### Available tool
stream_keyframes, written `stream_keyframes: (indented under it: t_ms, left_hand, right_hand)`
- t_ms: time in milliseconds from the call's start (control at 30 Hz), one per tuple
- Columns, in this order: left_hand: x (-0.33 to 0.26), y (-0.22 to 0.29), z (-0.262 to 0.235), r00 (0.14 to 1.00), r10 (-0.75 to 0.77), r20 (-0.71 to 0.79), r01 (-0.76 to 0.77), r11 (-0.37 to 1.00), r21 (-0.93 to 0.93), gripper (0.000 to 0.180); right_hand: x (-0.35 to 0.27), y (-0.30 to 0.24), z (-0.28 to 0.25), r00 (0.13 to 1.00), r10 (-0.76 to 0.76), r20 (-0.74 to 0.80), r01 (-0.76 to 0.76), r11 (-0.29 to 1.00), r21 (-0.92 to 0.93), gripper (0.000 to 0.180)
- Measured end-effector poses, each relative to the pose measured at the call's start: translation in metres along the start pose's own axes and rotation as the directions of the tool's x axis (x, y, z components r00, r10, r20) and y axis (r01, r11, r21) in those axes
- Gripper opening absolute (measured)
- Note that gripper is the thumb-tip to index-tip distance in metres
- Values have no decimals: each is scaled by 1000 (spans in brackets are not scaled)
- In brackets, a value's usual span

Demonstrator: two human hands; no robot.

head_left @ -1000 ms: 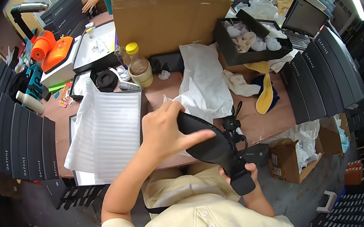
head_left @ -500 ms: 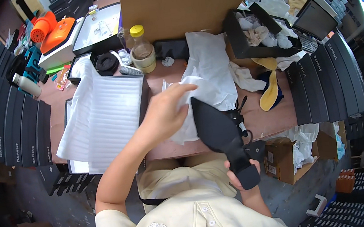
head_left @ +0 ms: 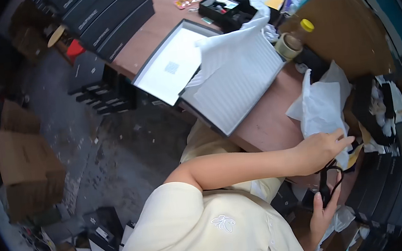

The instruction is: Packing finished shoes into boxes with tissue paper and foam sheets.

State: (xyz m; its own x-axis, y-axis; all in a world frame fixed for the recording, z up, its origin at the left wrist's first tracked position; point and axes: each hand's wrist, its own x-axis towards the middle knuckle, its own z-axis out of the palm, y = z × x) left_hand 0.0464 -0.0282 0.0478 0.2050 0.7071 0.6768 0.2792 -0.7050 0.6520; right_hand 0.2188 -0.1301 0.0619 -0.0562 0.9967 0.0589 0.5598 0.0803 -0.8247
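A black heeled sandal with thin looped straps is gripped in my right hand at the lower right. My right fingers and thumb wrap round it, and part of the shoe is hidden behind them. My left hand reaches across just above the straps, its visible fingers bent but apart; its thumb and palm side are hidden. Beyond my left hand, crumpled white tissue paper lies on the table. To the left, an opened shoebox holds white ribbed wrapping sheet, with its white-lined lid beside it.
Dark shoeboxes stand stacked at the far left of the table, and more at the right. A yellow-capped bottle and a tape roll sit by a cardboard panel. Brown cartons are on the floor.
My view has swung left and tilted. The sandal has turned from showing its sole to showing its straps. My left hand has moved from above the tissue paper to beside the sandal.
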Motion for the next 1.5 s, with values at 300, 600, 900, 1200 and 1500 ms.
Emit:
stream_keyframes:
  t_ms: [300, 600, 900, 1200, 1500]
  left_hand:
    - [-12, -16, 2, 973, -89, -214, 130, 974, 185, 13]
    - [-31, 7, 8, 960, 243, -138, -165, 891, 423, 26]
    - [-56, 11, 24, 868, 497, -5, -437, 769, 467, 29]
    - [-50, -25, -11, 903, 198, -381, 99, 767, 633, 21]
    - [-71, -97, -1, 903, 2, -429, 260, 794, 549, 8]
  right_hand:
    - [17, 4, 6, 919, -376, 118, 393, 895, -212, 47]
    - [29, 7, 9, 984, -21, 177, 57, 979, -196, 47]
    - [45, 139, -22, 973, 213, 94, -233, 878, 418, 37]
    - [35, 8, 3, 899, 76, 432, -146, 981, 129, 46]
    - [49, 40, -60, 958, 111, 263, -242, 808, 538, 50]
